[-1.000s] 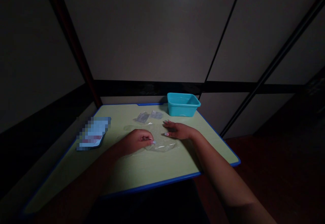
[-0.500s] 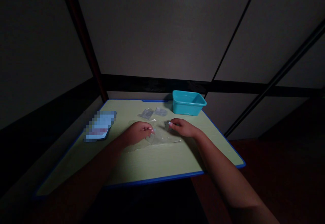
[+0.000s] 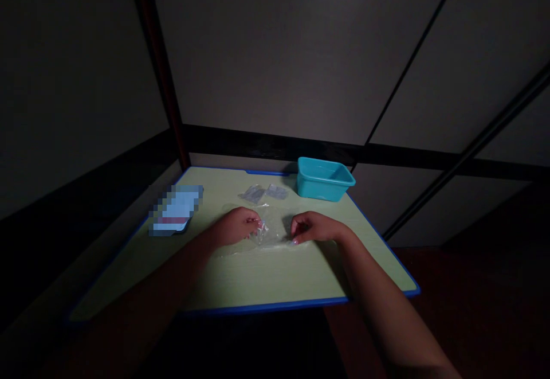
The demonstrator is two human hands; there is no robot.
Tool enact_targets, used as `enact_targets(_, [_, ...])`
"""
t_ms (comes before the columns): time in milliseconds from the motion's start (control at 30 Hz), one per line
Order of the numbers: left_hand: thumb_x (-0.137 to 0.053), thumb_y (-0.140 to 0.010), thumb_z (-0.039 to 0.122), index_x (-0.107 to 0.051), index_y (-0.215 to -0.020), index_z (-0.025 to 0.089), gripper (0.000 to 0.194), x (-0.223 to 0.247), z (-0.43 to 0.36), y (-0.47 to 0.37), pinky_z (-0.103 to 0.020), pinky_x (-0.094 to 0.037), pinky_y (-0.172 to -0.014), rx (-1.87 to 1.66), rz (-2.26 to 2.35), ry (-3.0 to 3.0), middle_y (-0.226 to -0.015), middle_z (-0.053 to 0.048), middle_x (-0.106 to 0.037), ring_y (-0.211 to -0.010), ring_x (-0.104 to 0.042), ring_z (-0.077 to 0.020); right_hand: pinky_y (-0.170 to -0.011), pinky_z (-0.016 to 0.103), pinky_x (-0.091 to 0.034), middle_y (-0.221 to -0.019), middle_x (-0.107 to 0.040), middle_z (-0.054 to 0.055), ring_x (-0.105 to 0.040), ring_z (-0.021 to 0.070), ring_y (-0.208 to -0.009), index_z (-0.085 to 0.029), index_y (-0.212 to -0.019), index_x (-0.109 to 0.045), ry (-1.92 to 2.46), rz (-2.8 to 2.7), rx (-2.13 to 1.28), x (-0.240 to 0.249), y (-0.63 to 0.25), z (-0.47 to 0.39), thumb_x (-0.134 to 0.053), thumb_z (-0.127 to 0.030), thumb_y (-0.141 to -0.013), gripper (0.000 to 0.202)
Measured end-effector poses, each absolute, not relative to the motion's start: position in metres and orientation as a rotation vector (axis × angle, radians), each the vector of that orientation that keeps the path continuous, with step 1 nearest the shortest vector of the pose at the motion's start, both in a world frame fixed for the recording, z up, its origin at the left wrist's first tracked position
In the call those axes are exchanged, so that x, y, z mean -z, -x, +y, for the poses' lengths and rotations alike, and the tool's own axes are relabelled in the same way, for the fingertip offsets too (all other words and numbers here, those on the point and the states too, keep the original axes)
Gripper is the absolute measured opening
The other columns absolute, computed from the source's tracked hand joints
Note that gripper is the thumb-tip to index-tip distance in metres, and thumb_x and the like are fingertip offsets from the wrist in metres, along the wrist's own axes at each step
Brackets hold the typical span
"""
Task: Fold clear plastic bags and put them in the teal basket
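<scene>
My left hand (image 3: 234, 225) and right hand (image 3: 313, 227) both pinched shut on crinkled clear plastic bag (image 3: 270, 231), on green blue-edged table (image 3: 266, 276). Teal plastic tub (image 3: 324, 179) behind.

place: partitioned work booth | cues: panel walls, blue-edged desk (image 3: 258, 278) (dim), teal bin (image 3: 324, 179)

Dim room, light falling mostly on the table (image 3: 258, 276): pale green top, blue edge band. Behind it, grey wall panels (image 3: 279, 52) divided by thin dark seams, with a dark horizontal rail (image 3: 266, 144) running just above the table's far edge. A reddish-brown upright post (image 3: 161, 69) rises at the table's far left corner. To the right, a dark reddish floor (image 3: 472, 287) (detail lost in shadow). Left side falls off into near black.
</scene>
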State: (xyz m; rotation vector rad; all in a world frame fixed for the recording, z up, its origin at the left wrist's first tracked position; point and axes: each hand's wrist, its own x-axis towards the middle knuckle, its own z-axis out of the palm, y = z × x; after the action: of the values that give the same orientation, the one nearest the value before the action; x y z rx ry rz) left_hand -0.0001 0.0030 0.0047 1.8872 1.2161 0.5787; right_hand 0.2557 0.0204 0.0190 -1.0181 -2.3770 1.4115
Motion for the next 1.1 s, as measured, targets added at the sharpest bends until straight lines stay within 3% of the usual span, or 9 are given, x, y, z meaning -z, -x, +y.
enact_targets(200, [-0.047, -0.075, 0.029, -0.066, -0.077, 0.011, 0.026, -0.003, 0.004, 0.0, -0.023, -0.042, -0.052, -0.59, 1.251, -1.891, -0.065, -0.005, -0.063, -0.058, -0.058, -0.0143, -0.056, 0.022, -0.039, -0.064, -0.056, -0.003, -0.05, 0.0103, -0.059, -0.013, -0.08, -0.063, 1.066, -2.463, -1.398, -0.018, -0.257, 0.021, -0.076, -0.046, -0.058, 0.042])
enact_targets(800, [-0.054, -0.069, 0.026, -0.061, -0.071, 0.013, 0.015, -0.012, 0.004, 0.005, -0.023, -0.043, -0.05, -0.644, 1.24, -1.75, -0.062, -0.003, -0.064, -0.054, -0.057, -0.0132, -0.057, 0.022, -0.037, -0.063, -0.055, -0.002, -0.048, 0.0106, -0.059, -0.014, -0.072, -0.061, 1.044, -2.571, -1.21, -0.017, -0.254, 0.02, -0.065, -0.04, -0.071, 0.027])
enact_targets(1100, [-0.057, -0.063, 0.022, -0.059, -0.066, 0.015, 0.008, -0.003, 0.012, 0.011, -0.02, -0.041, -0.049, -0.635, 1.285, -1.778, -0.06, -0.001, -0.063, -0.053, -0.056, -0.0116, -0.056, 0.022, -0.038, -0.064, -0.054, -0.002, -0.048, 0.0107, -0.06, -0.014, -0.074, -0.059, 1.03, -2.49, -1.283, -0.014, -0.251, 0.019, -0.067, -0.042, -0.068, 0.031])
